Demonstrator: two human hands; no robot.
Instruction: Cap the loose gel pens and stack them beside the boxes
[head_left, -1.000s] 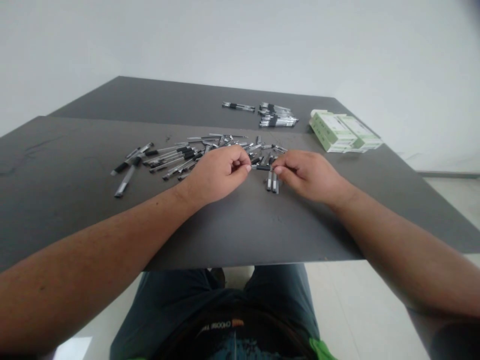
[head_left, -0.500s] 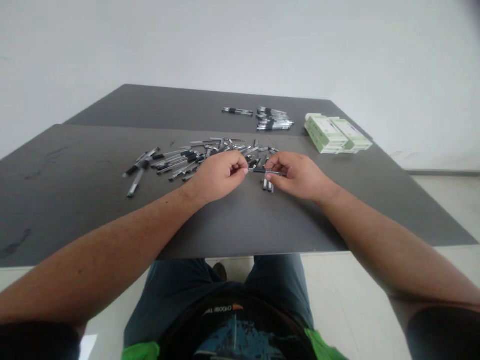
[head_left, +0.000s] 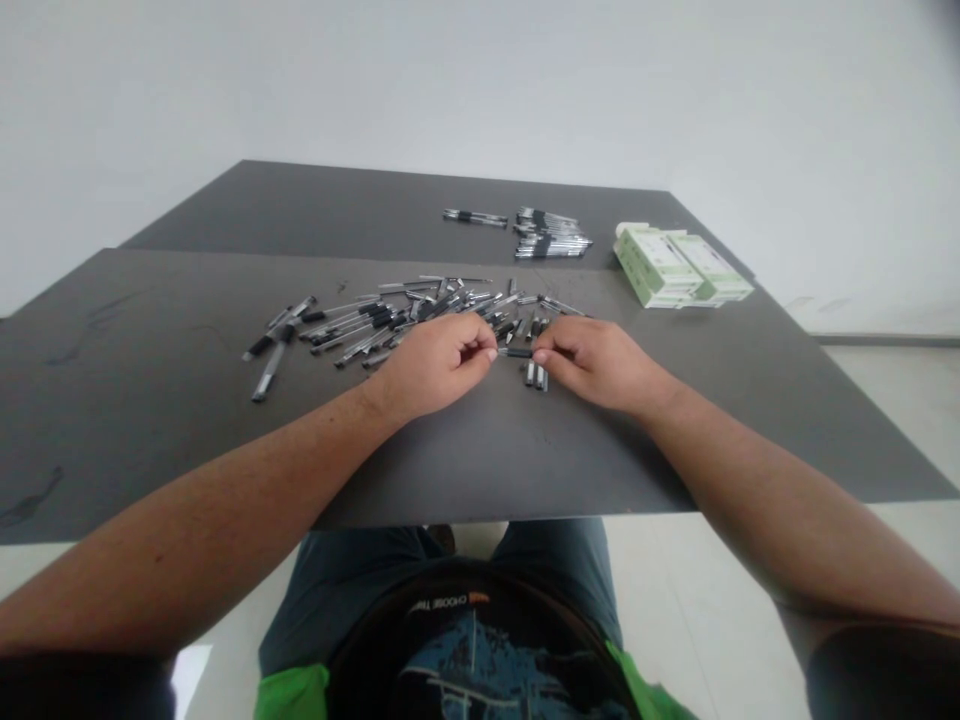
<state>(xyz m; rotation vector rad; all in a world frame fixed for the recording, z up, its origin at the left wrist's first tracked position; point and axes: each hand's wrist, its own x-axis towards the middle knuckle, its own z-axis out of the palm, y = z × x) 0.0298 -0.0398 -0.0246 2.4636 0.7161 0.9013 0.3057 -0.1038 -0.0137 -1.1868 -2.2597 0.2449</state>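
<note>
Both my hands meet over the middle of a dark grey table (head_left: 150,400). My left hand (head_left: 435,365) is closed in a pinch on one end of a black and silver pen (head_left: 515,352). My right hand (head_left: 600,362) is closed on the pen's other end. The pen lies level between the two hands, just above the table. Right behind my hands a loose heap of pens and pen parts (head_left: 375,320) is spread out. A few short pen pieces (head_left: 537,376) lie just under my right thumb.
A neat bundle of pens (head_left: 551,238) and one single pen (head_left: 474,216) lie at the far side. Green and white boxes (head_left: 679,265) stand at the far right. The table's near edge runs just in front of my lap.
My hands have come closer together, so less of the pen shows between them. The camera has shifted slightly.
</note>
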